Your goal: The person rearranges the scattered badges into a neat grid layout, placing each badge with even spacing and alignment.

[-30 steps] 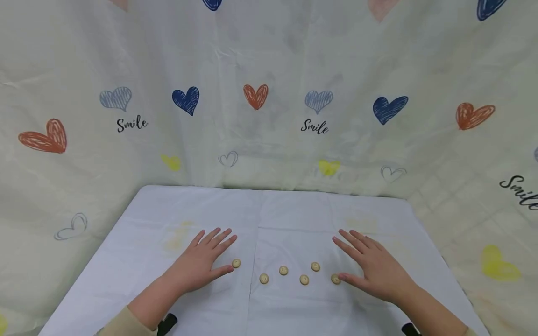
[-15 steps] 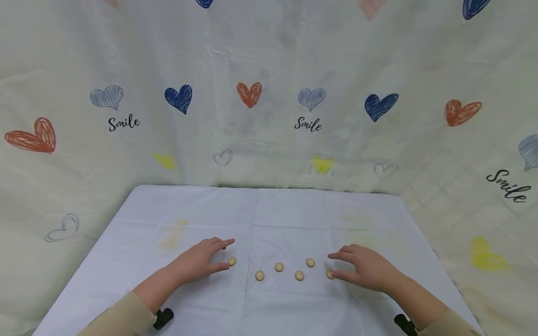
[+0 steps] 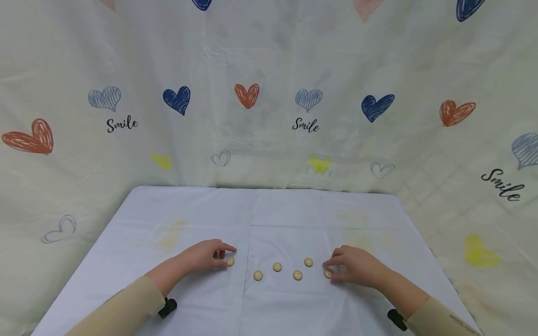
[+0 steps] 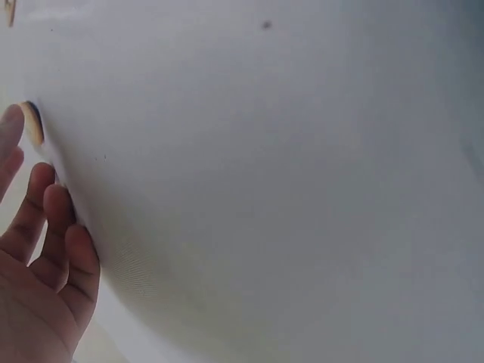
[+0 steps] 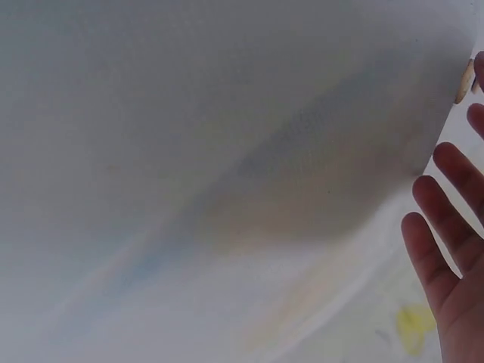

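Several round, pale wooden buttons lie in a loose row on the white table. My left hand (image 3: 207, 255) is at the leftmost button (image 3: 230, 262), its thumb at the near left edge and its index finger reaching past the far side. In the left wrist view, that button (image 4: 32, 123) shows beside my fingertips. At the other end, my right hand (image 3: 357, 267) has thumb and index finger curled about the rightmost button (image 3: 328, 273), which is still on the cloth. The right wrist view catches only an edge of this button (image 5: 463, 82).
Between the hands lie more buttons: one (image 3: 258, 275) nearer the left hand, another (image 3: 277, 267), a third (image 3: 297, 275), and one (image 3: 308, 262) farther back. White cloth (image 3: 189, 205) covers the table. Behind it hangs a heart-printed curtain (image 3: 269, 140). Black devices sit under both wrists.
Both hands have gone from spread fingers to bent ones, coming down around the two end buttons. The right thumb and index have drawn together about their button. The view has shifted slightly.
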The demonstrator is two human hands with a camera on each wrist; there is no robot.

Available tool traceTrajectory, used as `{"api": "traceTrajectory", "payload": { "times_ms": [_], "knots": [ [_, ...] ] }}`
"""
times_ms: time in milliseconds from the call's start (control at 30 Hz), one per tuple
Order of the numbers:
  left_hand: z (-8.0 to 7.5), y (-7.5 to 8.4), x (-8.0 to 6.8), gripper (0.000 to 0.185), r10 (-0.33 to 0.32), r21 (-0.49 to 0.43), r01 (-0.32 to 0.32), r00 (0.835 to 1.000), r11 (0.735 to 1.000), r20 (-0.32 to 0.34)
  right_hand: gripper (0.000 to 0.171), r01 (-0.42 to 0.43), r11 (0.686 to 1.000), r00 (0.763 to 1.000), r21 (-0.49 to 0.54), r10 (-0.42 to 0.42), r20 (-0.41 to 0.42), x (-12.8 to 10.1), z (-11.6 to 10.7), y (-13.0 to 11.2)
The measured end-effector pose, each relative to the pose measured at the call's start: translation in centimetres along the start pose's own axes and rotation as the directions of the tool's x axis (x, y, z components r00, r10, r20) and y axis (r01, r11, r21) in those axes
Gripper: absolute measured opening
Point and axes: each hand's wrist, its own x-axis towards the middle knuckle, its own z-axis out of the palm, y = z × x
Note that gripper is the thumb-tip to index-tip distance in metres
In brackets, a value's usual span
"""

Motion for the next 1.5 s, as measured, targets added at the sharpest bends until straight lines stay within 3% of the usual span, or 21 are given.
{"api": "traceTrajectory", "payload": {
  "times_ms": [233,1000,1300,1500],
  "knots": [
    [0.3,-0.2,0.6,0.033,-0.013,-0.054,0.013,1.0,0.998,0.012,0.026,-0.001,1.0,1.0,-0.013,0.002,0.027,0.2,1.0,0.7],
    [-0.1,-0.1,1.0,0.024,0.05,-0.019,-0.049,0.998,0.999,0.024,0.018,0.041,0.997,0.998,-0.066,-0.038,0.05,0.7,1.0,1.0],
    [-0.1,-0.1,0.8,0.025,0.081,-0.007,-0.081,0.996,0.997,0.021,0.014,0.054,0.996,0.997,-0.078,-0.058,-0.05,0.7,0.0,0.6],
    [-0.1,-0.2,0.6,0.026,0.079,-0.003,-0.079,0.997,0.997,0.005,0.014,0.042,0.997,0.997,-0.068,-0.046,-0.058,1.3,-0.6,0.6]
  ]
}}
